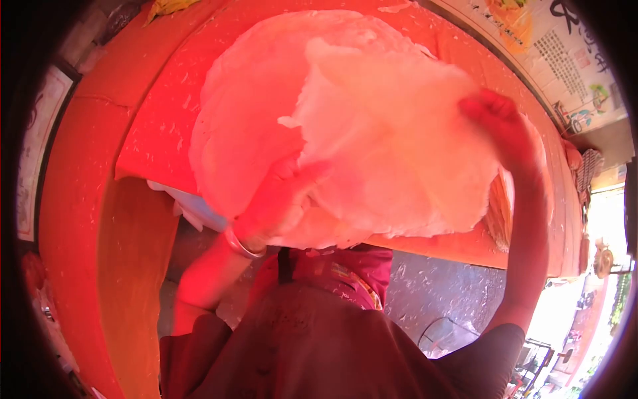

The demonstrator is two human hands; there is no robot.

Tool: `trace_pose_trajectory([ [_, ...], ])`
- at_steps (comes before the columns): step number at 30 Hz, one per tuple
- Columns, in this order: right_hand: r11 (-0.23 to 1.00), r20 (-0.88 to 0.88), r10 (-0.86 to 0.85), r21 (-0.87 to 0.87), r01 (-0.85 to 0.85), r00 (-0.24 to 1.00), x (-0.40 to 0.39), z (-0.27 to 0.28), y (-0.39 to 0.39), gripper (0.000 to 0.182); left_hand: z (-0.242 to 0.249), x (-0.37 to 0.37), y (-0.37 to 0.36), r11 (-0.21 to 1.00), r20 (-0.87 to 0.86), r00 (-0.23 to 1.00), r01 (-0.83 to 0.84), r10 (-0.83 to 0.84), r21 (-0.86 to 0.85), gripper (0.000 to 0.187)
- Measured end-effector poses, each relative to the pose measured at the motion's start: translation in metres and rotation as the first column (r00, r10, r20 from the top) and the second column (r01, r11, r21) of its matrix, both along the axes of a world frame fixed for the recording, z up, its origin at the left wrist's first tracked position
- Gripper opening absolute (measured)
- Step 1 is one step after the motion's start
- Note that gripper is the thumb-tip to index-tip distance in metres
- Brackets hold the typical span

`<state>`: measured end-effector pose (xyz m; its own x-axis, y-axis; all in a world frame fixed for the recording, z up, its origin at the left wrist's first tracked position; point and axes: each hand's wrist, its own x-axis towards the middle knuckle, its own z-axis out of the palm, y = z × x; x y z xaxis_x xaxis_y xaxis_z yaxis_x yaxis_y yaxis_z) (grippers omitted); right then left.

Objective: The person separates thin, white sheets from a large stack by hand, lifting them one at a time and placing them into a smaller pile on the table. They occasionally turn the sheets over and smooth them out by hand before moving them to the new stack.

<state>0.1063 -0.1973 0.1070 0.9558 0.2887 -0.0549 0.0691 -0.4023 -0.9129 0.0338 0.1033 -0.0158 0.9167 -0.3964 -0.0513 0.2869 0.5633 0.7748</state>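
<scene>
A thin, pale, fluffy sheet (399, 133) with ragged edges spreads over a larger rounded pale layer (246, 100) on the red-covered table. My left hand (282, 196), with a bracelet at its wrist, is at the sheet's near left edge, its fingers pressed together on the material. At the right edge, my right hand (492, 116) is closed in a pinch on the sheet's border. Slight blur softens the fingers of both hands.
The red table cover (159, 139) carries small white scraps. Below its near edge is a grey floor (438, 286) with scattered white bits. Posters (561, 53) stand beyond the upper right. A yellow item (169, 8) lies at the upper left.
</scene>
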Motion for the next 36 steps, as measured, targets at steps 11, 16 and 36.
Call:
trace_pose_trajectory([
  [11,0.913,0.357,-0.314,-0.143,0.383,0.88,0.119,0.079,-0.262,0.03,-0.041,0.073,0.132,0.953,-0.142,0.979,-0.099,0.144,0.288,0.033],
  [16,0.951,0.491,-0.215,-0.09,0.295,0.844,0.094,0.105,-0.092,0.026,-0.048,0.06,0.139,0.951,-0.323,0.932,-0.235,0.162,-0.201,0.034],
  [36,0.523,0.455,0.782,-0.85,-0.051,0.426,-0.054,-0.069,0.084,0.038,-0.043,-0.044,0.089,0.987,0.275,0.95,-0.158,0.148,0.017,0.044],
])
